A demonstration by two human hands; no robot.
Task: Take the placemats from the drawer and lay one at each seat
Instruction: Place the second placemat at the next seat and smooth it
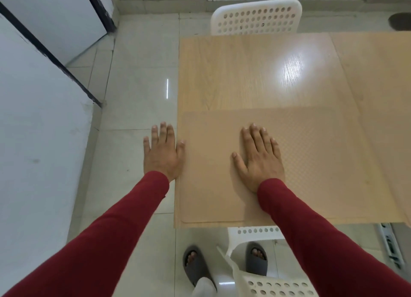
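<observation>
- Placemat [311, 163] was a tan one, pretty much the same colour as the table, with a fine checkered texture you could only really make out on its right half. It lay flat at the near left corner of the wooden table [244, 74], its left edge running just inside the table's left edge and its front edge just inside the near one.
- Right hand [259, 156] was flat on the placemat, palm down, fingers straight and slightly spread, thumb sticking out to the left. It wasn't gripping anything, just resting on it.
- Left hand [163, 151] was also flat with the fingers straight and spread, holding nothing. It sat over the floor just off the table's left edge, with the thumb reaching the edge right by the mat's left side. Couldn't tell if it actually touched.
- Both arms were in dark red long sleeves [115, 234].
- A white plastic chair with a holed back [255, 19] stood at the far side of the table, and another white chair [262, 283] was at the near side, right by the person's feet.
- Grey slide sandals [194, 265] were on both feet, standing on pale floor tiles [138, 96].
- White panels with dark edging [33, 119] were off to the left.
</observation>
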